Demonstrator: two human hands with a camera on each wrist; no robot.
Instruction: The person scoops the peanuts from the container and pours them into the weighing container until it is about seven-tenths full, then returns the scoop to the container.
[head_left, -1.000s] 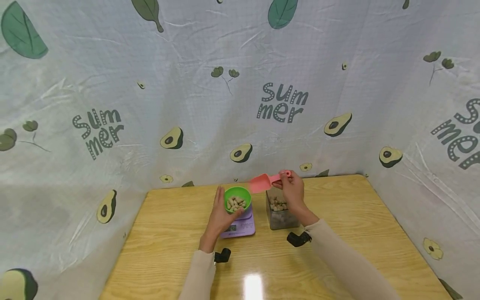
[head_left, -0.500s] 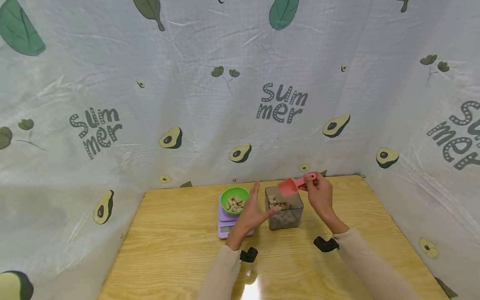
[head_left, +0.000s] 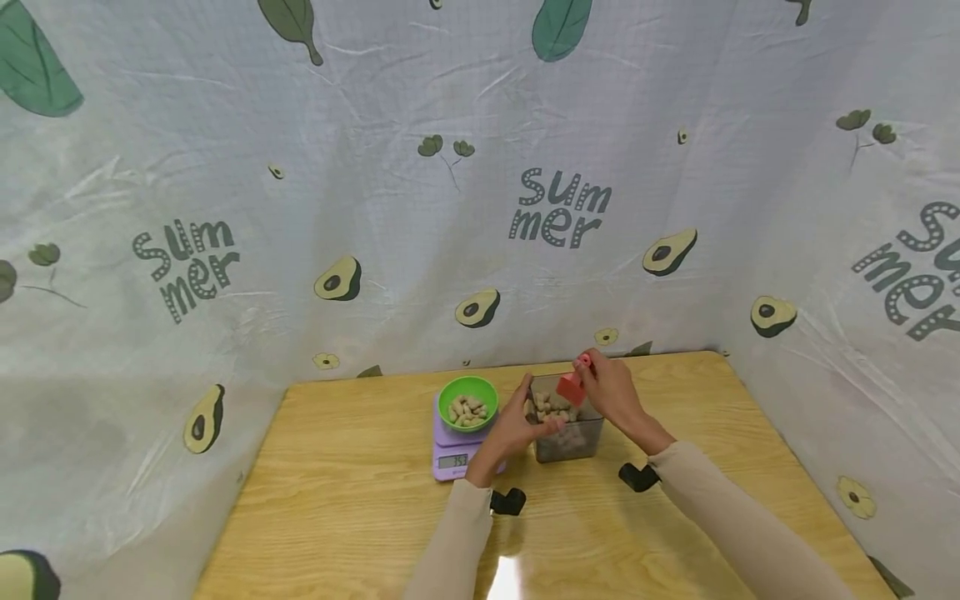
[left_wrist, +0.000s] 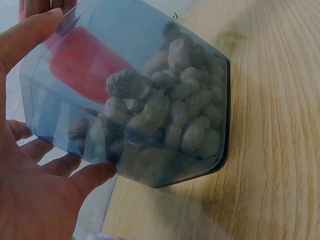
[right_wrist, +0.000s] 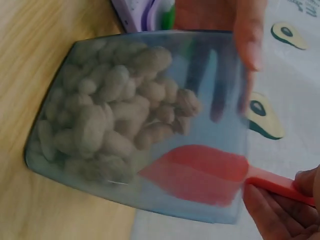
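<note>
A clear grey plastic container [head_left: 568, 443] partly filled with unshelled peanuts [left_wrist: 185, 100] stands on the table. My left hand [head_left: 516, 431] holds it at the left, with the thumb and fingers spread around its upper walls. My right hand [head_left: 613, 393] pinches the handle of a red scoop [head_left: 572, 388] above the opening. Through the container's clear wall in the right wrist view, the blade of the scoop [right_wrist: 200, 172] points down inside, its tip close to the peanuts [right_wrist: 107, 110]. The container's far right corner is hidden behind my right hand.
Left of the container, a green bowl [head_left: 468, 385] with several peanuts sits on a purple kitchen scale [head_left: 447, 439] with a lit display. My left hand and wrist overlap the scale's right side. A patterned white cloth [head_left: 405, 208] hangs behind the wooden table [head_left: 345, 483].
My left hand has left the bowl, moved right and taken hold of the container. The scoop first swung right, away from the bowl, then came back and dipped into the container.
</note>
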